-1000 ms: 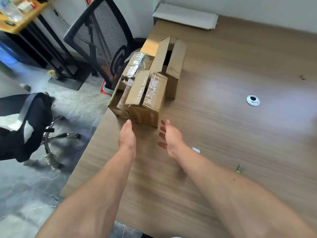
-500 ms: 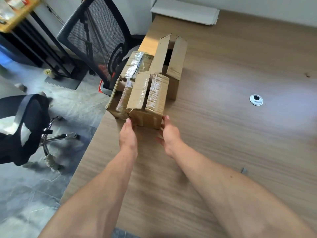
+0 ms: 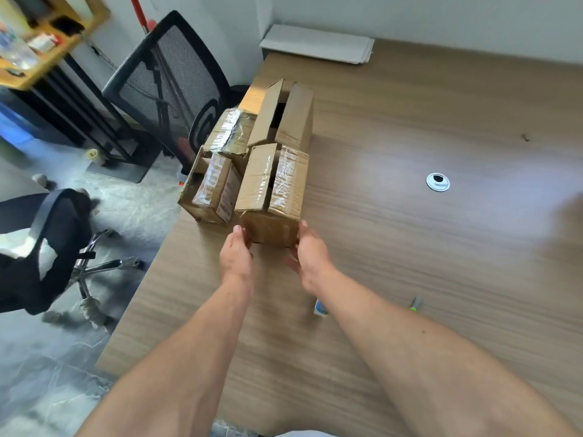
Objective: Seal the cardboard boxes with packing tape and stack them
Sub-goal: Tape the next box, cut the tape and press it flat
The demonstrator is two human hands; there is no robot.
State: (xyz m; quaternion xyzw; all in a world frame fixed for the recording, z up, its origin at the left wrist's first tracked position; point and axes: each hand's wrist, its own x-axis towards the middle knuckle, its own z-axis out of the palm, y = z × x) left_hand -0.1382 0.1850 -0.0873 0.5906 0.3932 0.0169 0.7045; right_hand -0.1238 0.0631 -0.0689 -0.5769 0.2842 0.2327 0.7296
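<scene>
Several small cardboard boxes stand clustered at the left edge of the wooden table (image 3: 441,247). The nearest box (image 3: 271,197) has clear tape on its top flaps, with a gap between them. My left hand (image 3: 236,257) grips its lower left corner and my right hand (image 3: 310,257) clasps its right side, so the box sits between them. To its left is a smaller taped box (image 3: 211,190), behind that another taped box (image 3: 230,130), and at the back a taller box (image 3: 290,115) with its flaps up. No tape roll is in view.
A small white and blue item (image 3: 320,307) and a green-tipped tool (image 3: 415,305) lie right of my right arm. A cable grommet (image 3: 438,182) sits mid-table and a white flat stack (image 3: 315,42) at the far edge. A mesh chair (image 3: 167,83) and a black chair (image 3: 47,241) stand left.
Both hands reached forward from open air and closed in on the two sides of the nearest box, which now sits slightly forward of its neighbour.
</scene>
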